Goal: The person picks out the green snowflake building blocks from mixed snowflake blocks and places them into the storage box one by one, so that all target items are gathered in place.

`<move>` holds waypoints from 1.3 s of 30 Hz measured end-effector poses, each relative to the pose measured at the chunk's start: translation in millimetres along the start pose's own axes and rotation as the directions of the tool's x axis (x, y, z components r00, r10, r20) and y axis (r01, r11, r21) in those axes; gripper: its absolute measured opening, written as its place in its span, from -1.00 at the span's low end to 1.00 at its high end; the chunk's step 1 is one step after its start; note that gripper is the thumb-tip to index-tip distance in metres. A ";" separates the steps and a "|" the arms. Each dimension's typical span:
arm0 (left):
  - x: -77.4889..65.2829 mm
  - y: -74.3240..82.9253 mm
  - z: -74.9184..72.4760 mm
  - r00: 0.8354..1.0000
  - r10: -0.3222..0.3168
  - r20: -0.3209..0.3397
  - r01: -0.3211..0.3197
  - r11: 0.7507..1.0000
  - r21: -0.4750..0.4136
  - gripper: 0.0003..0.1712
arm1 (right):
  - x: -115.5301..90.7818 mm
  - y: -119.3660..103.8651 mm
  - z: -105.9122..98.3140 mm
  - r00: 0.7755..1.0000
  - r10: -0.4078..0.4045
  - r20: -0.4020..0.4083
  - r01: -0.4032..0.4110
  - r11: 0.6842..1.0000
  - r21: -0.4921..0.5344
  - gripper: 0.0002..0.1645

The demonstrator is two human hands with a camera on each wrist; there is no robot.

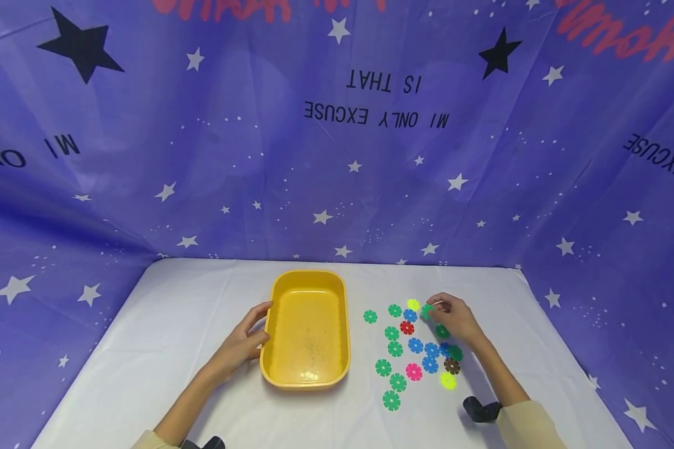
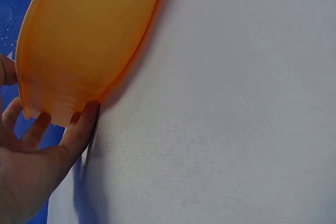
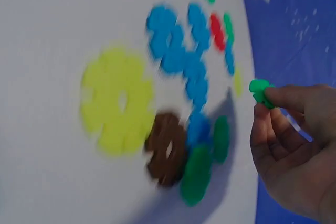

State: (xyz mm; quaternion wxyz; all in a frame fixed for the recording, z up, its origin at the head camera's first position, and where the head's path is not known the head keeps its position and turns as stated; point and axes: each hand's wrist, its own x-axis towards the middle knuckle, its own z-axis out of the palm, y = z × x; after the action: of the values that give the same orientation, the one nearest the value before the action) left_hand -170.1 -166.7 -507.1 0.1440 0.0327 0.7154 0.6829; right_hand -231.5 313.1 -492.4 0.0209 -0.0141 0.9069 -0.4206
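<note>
Between thumb and fingertips my right hand [image 1: 454, 317] pinches a green notched plastic disc [image 3: 259, 92], raised above the white table. Below and beside it lie loose discs of the same kind: a brown disc [image 3: 167, 149], a yellow disc [image 3: 116, 100], a red disc [image 1: 407, 327], a pink disc [image 1: 414, 372], and several blue and green ones. My left hand [image 1: 237, 347] rests against the left side of a yellow plastic tub [image 1: 306, 385], its spread fingers [image 2: 79, 132] touching the outer wall. The tub's inside shows no discs.
White cloth covers the table [image 1: 202, 293]. Purple curtains [image 1: 292, 181] with stars and lettering stand behind it and along both sides. A dark device [image 1: 481, 410] sits at the right wrist; part of another shows at the left wrist.
</note>
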 end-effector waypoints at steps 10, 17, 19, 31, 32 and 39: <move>0.1 0.1 1.0 1.000 0.006 0.002 -0.006 1.000 0.006 -0.19 | -20.7 -62.3 27.5 0.989 -0.116 0.091 0.079 0.940 0.333 -0.66; 0.8 0.0 1.3 1.000 0.001 0.006 -0.001 1.000 -0.002 -0.18 | -30.8 -107.4 56.8 0.976 -0.059 0.207 -0.047 0.880 0.472 -0.62; 1.2 0.4 1.2 1.000 0.001 0.002 -0.001 1.000 -0.003 -0.17 | -32.2 -118.3 66.8 0.972 -0.045 0.232 -0.078 0.867 0.492 -0.64; 1.5 1.0 2.4 1.000 -0.013 -0.016 0.013 1.000 0.003 -0.17 | -36.5 -164.3 123.7 0.941 -0.120 0.316 -0.095 0.804 0.587 -0.69; 1.3 1.1 2.6 1.000 -0.014 -0.018 0.014 1.000 0.003 -0.17 | -36.9 -167.1 127.9 0.938 -0.129 0.322 -0.093 0.801 0.592 -0.69; 1.0 0.9 3.2 1.000 -0.016 -0.017 0.016 1.000 -0.008 -0.16 | -35.8 -178.7 155.1 0.925 -0.151 0.348 -0.094 0.798 0.595 -0.72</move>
State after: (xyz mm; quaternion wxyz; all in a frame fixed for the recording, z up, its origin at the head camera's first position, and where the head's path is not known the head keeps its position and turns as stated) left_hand -170.4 -163.3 -506.4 0.1436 0.0206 0.7140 0.6849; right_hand -186.6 81.1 -455.2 0.1922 -0.1015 0.7045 -0.6756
